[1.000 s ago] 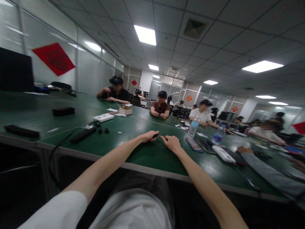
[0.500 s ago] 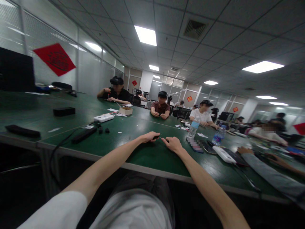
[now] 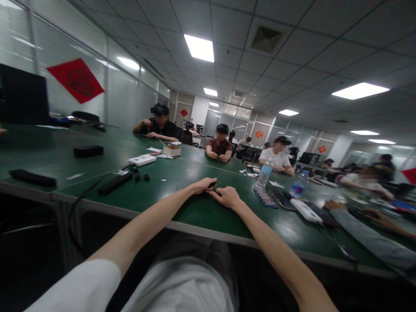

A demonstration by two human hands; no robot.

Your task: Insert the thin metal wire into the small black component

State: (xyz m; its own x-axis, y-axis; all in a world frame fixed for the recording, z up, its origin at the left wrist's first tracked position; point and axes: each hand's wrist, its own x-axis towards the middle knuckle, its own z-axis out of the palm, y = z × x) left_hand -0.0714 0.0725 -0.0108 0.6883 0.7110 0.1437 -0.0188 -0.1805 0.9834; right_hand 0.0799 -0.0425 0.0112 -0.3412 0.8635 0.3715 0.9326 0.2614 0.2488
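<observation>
Both of my arms reach out over the green table (image 3: 201,212). My left hand (image 3: 203,185) rests on the table with its fingers curled round a small dark object (image 3: 212,185) that I cannot name. My right hand (image 3: 226,196) lies just to the right of it, fingers bent and pinched toward the same dark object, its fingertips touching or almost touching my left hand. What the right fingers hold is too small to make out.
A black power strip (image 3: 114,183) with a cable and two small black pieces (image 3: 142,177) lie to the left. A white box (image 3: 141,160), a cardboard box (image 3: 171,150), two water bottles (image 3: 264,173) and a white device (image 3: 304,209) stand around. Several people sit along the far side; another person's grey sleeve (image 3: 364,234) lies at right.
My right hand has slid left and now meets my left hand at the small dark object. The left hand has stayed put.
</observation>
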